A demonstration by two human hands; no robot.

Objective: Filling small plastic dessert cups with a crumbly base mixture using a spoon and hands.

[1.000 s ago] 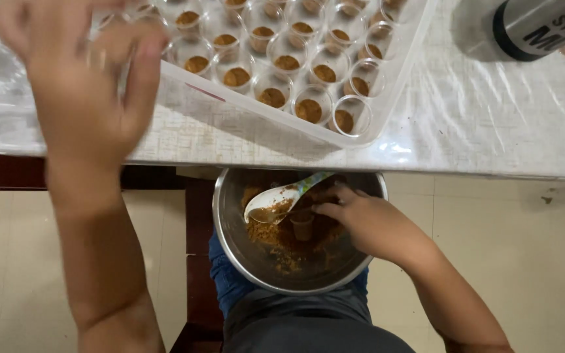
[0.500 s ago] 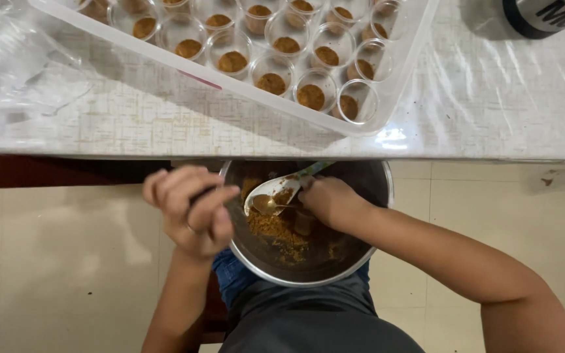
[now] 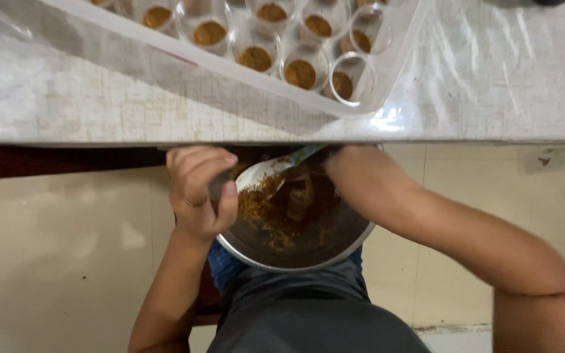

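A round metal bowl [image 3: 335, 252] with brown powder rests on my lap, just under the table edge. My left hand [image 3: 197, 189] grips its left rim, thumb over the edge. My right hand [image 3: 348, 163] reaches into the bowl from the right, its fingers partly hidden by the table edge, and holds a white spoon [image 3: 263, 173] by its greenish handle. The spoon's scoop lies over the powder near my left thumb. A small clear cup [image 3: 299, 199] appears to sit in the powder inside the bowl.
On the white, plastic-covered table [image 3: 492, 98] lies a clear plastic tray [image 3: 230, 65] with several small clear cups of brown powder [image 3: 302, 73]. Beige tiled floor shows on both sides below. My grey shirt and blue trousers fill the bottom middle.
My left hand came down from above the tray on the table and took the bowl's left rim. My right hand stayed in the bowl with the spoon.
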